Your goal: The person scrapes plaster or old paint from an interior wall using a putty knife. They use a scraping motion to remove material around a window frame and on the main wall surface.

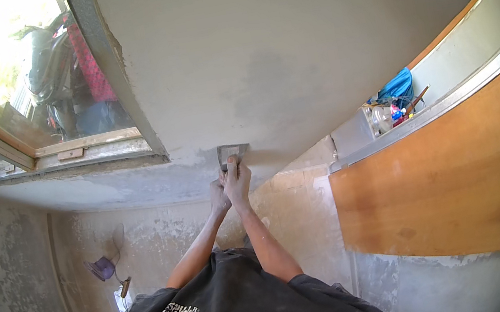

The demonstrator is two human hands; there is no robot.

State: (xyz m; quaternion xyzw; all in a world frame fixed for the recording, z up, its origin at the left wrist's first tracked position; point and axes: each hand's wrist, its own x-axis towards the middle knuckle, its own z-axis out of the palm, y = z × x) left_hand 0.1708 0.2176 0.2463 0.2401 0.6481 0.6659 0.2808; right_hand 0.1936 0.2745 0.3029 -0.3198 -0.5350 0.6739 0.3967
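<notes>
Both forearms reach up from the lower edge to a flat metal scraper [232,149], whose blade is against the pale grey wall [289,37] below and right of the window. My right hand [235,178] grips the scraper's handle with the thumb along it. My left hand [219,194] is closed just behind and left of the right one, also gripping the handle, which is mostly hidden by the fingers. A darker smudged patch shows on the wall above the blade.
A framed window [60,148] is upper left. An orange wooden door [434,191] stands at right, beside an opening holding a blue bag [396,86] and small items. On the dusty, patchy floor [117,231] at left lies a purple object [101,269] with a cord.
</notes>
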